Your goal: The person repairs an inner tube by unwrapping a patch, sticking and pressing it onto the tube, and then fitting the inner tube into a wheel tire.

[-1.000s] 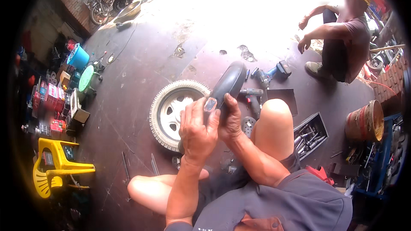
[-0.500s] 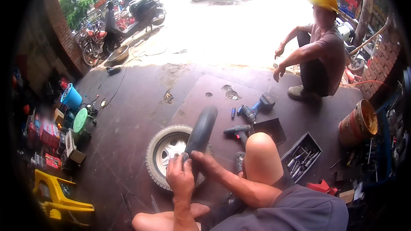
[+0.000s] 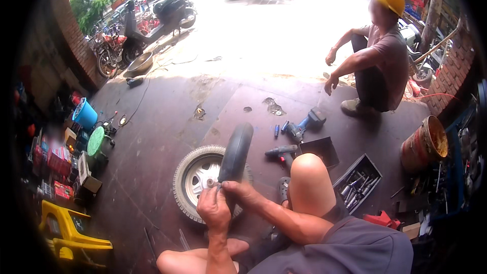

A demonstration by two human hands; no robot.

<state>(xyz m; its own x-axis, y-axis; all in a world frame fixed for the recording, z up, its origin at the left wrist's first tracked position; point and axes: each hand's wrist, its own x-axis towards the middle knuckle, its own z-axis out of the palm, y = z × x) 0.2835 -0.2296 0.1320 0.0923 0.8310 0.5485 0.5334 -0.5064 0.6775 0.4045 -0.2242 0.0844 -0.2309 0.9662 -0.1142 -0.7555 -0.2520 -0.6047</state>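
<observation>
A smooth black inner tube [image 3: 237, 152] stands up between my two hands, its rounded upper part leaning slightly right. My left hand [image 3: 214, 208] pinches its near side with closed fingers. My right hand [image 3: 238, 193] is closed on the tube just beside it, the thumb close to my left fingertips. What lies right between the fingertips is too small to make out. Behind the tube, a wheel [image 3: 178, 185] with a treaded tyre and pale spoked rim lies flat on the floor, partly covered by the tube and my hands.
To the right lie a blue impact wrench [image 3: 300, 126], a drill [image 3: 282, 151], a black box [image 3: 324, 152] and a socket tray [image 3: 358, 185]. A rusty bucket [image 3: 421, 144] stands beyond. A person in a yellow helmet [image 3: 389, 0] squats far right. A yellow stool [image 3: 71, 228] sits left.
The tube has shifted slightly left at its top. My fingertips have moved a little closer together on its near side. The wheel and the tools stay put.
</observation>
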